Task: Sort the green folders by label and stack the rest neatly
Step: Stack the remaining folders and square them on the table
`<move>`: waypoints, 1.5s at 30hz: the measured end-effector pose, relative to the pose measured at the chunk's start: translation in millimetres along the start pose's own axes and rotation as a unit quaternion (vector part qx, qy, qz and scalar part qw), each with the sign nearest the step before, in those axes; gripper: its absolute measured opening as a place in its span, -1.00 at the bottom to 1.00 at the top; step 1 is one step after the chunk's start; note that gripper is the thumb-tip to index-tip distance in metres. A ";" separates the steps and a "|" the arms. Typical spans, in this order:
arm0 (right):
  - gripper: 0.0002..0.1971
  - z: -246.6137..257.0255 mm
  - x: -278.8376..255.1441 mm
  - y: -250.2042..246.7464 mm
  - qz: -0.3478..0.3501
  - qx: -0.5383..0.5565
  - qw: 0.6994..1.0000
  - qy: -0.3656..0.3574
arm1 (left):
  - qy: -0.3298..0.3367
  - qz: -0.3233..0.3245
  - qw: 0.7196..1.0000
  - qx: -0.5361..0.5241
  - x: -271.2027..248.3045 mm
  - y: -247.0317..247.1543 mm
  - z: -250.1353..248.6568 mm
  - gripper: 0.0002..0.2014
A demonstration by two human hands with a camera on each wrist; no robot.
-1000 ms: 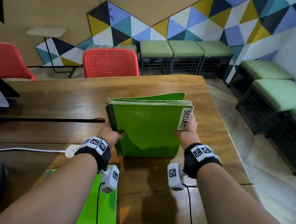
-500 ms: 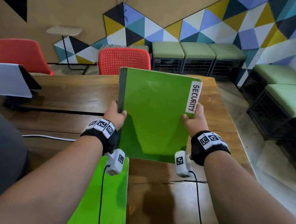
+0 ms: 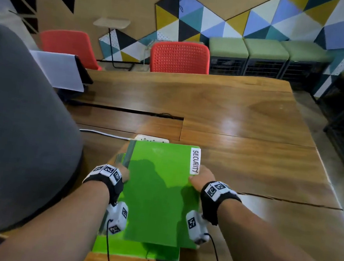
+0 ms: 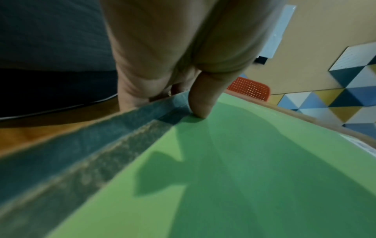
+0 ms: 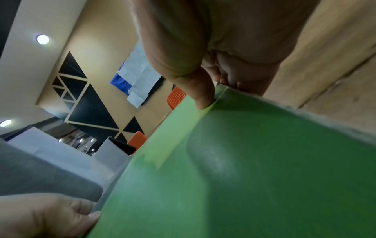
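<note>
Wooden surface [image 3: 244,122]: both hands, left hand [image 3: 120,173] and right hand [image 3: 203,178], pinch the folder stack [image 3: 156,194] (label at 1 o'clock); uneven release could skew it over the lone folder [image 3: 135,249] beneath.

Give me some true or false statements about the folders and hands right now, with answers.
1. The top folder bears a label reading SECURITY. True.
2. Only the right hand holds the folder stack. False: the left hand grips its other edge too.
3. Another green folder pokes out beneath the stack. True.
4. The chairs behind the table are blue. False: both are red-orange.
</note>
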State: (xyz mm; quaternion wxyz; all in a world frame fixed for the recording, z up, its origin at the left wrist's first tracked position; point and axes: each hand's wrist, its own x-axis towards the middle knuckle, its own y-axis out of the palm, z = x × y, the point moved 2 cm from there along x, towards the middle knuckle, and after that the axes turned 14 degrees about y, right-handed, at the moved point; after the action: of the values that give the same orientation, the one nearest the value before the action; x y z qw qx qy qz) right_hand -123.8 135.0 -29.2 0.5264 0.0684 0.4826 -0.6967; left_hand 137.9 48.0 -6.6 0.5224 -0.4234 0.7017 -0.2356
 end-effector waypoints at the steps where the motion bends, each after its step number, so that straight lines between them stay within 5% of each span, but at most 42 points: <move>1: -0.75 -1.5 -0.7 11.0 0.009 -0.006 1.000 0.000 | -0.022 0.020 0.999 0.010 23.8 13.4 25.8 -0.42; 3: -0.75 -2.8 -3.5 27.9 0.021 -0.011 1.000 0.001 | -0.070 0.042 0.994 0.069 91.7 42.6 86.5 -0.15; 5: -0.79 -3.0 -5.7 40.2 0.035 -0.021 0.999 0.002 | -0.087 0.074 0.989 0.095 105.2 47.3 109.4 -0.39; 8: -0.91 -1.9 -8.2 50.0 0.045 -0.057 0.997 0.019 | -0.085 0.093 0.987 0.099 22.2 16.2 66.3 -0.51; 9: -0.90 -1.1 -9.4 51.6 0.048 -0.070 0.996 0.028 | -0.085 0.093 0.979 0.161 60.9 30.7 94.0 -0.47; 12: -0.83 -0.4 -13.3 49.8 0.051 -0.115 0.990 0.063 | -0.054 0.066 0.995 0.057 127.4 50.5 134.3 -0.35; 13: -0.88 -1.4 -14.6 48.5 0.059 -0.121 0.988 0.077 | -0.051 0.041 0.998 0.020 102.5 39.8 122.3 -0.27; 15: -0.91 -5.1 -15.0 46.4 0.078 -0.109 0.986 0.100 | -0.025 0.051 0.998 -0.032 16.3 19.3 67.8 -0.49; 17: -0.90 -8.8 -16.0 45.7 0.081 -0.095 0.986 0.112 | -0.007 0.069 0.996 -0.062 -12.9 13.9 45.1 -0.52; 21: -0.77 -13.6 -19.4 52.5 0.113 -0.067 0.982 0.138 | -0.017 0.066 0.996 -0.058 -6.5 21.1 47.4 -0.50; 26: -0.89 -22.6 -14.6 56.5 0.114 -0.051 0.983 0.133 | -0.001 0.098 0.985 -0.143 -15.3 20.4 36.9 -0.50; 31: -0.72 -33.6 -14.8 51.7 0.115 -0.038 0.979 0.163 | -0.014 0.113 0.967 -0.229 -18.9 33.9 48.4 -0.36; 34: -0.54 -42.5 -8.8 48.9 0.116 0.001 0.980 0.161 | -0.013 0.055 0.960 -0.274 -13.7 32.0 53.1 -0.35; 38: -0.36 -53.6 1.0 42.3 0.115 0.169 0.972 0.120 | 0.057 0.026 0.938 -0.341 -21.6 19.5 42.0 0.14; 41: -0.82 -26.1 -26.3 12.6 0.069 0.278 0.957 0.045 | 0.111 -0.026 0.914 -0.389 -40.9 -3.0 21.3 -0.25; 43: -0.81 -4.7 -40.3 -10.5 0.048 0.336 0.940 -0.021 | 0.139 -0.049 0.882 -0.448 -47.5 -16.9 9.6 -0.26; 45: -0.69 18.9 -56.4 -35.7 0.015 0.341 0.936 -0.091 | 0.163 -0.093 0.857 -0.480 -49.2 -32.4 1.4 -0.48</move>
State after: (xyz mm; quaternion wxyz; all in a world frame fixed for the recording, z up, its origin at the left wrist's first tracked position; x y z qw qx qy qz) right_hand -119.9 157.9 36.2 0.5232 0.1875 0.1650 -0.8148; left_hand 155.2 72.3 44.2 0.1087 -0.6405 0.7601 0.0173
